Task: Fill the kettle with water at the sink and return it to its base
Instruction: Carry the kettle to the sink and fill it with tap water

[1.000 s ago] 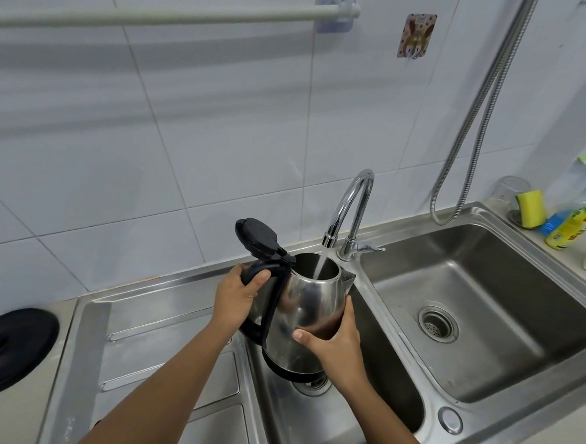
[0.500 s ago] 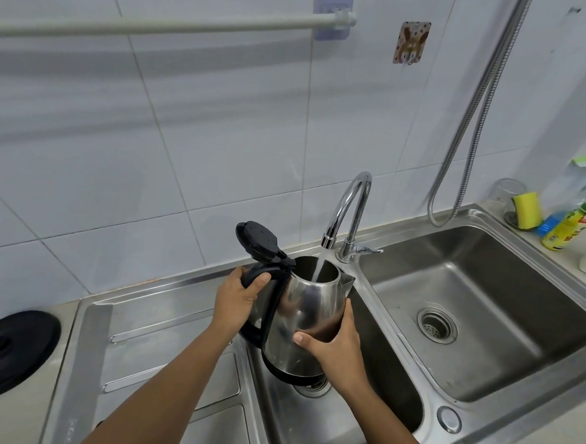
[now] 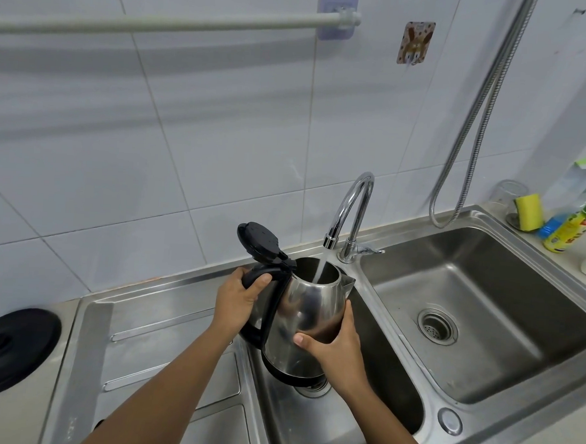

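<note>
Two hands hold a steel kettle (image 3: 305, 324) under the running tap (image 3: 351, 211) as I watch from the head camera. My left hand (image 3: 236, 303) has its grip clenched around the black handle, thumb over the top of it; my right hand (image 3: 337, 346) has its grip pressed against the lower right side of the body, fingers (image 3: 347, 318) spread on the metal. The kettle hangs above the near-left basin (image 3: 388, 379) of the sink, its base clear of the drain (image 3: 313, 386) below, tilted slightly with the spout toward the divider between the basins. The black lid (image 3: 258, 242) stands hinged open, upright behind the handle. A thin stream of water (image 3: 319, 269) falls from the tap's nozzle into the open mouth; I cannot tell the water level inside. The kettle's round black base (image 3: 13, 351) sits on the tabletop at the far left edge, well apart from the kettle, just beside the ribbed draining board (image 3: 162, 361). The larger right basin (image 3: 483, 316) shows only its strainer (image 3: 437, 328). At the tabletop's back right corner stand a yellow sponge (image 3: 528, 212) and a yellow bottle (image 3: 571, 231) with a green cap.
</note>
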### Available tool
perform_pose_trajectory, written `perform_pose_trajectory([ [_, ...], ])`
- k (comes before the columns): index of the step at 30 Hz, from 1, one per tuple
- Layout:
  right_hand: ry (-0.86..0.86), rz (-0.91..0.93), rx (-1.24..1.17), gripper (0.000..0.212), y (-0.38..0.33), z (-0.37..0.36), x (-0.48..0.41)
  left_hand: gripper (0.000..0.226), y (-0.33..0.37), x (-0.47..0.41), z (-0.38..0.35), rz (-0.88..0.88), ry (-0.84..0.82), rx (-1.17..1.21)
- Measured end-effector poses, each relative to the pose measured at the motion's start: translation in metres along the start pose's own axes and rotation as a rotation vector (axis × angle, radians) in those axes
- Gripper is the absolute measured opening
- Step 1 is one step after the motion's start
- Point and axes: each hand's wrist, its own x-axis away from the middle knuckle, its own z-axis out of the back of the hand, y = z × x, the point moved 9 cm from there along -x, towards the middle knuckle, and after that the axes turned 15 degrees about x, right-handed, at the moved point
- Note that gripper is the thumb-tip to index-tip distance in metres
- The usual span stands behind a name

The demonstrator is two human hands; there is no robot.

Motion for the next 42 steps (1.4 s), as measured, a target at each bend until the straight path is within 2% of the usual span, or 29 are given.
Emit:
perform_pose_trajectory([
  [21, 0.005, 0.009, 0.002, 0.138, 0.0026, -0.0010, 0.0000, 0.031, -0.0074, -0.0009, 0.0002, 0.016, 0.004, -0.036],
  [31, -0.003, 0.012, -0.012, 0.136, 0.0051, -0.0034, -0.0023, 0.052, -0.0071, 0.0009, 0.0013, 0.019, 0.010, -0.023],
  [37, -0.009, 0.032, -0.012, 0.136, 0.0058, -0.0042, -0.0040, 0.034, -0.0089, 0.0010, 0.0013, 0.023, 0.007, -0.036],
  [42, -0.007, 0.038, -0.013, 0.136, 0.0071, -0.0045, -0.0053, 0.030, -0.0085, 0.0025, 0.0011, 0.029, 0.009, -0.033],
])
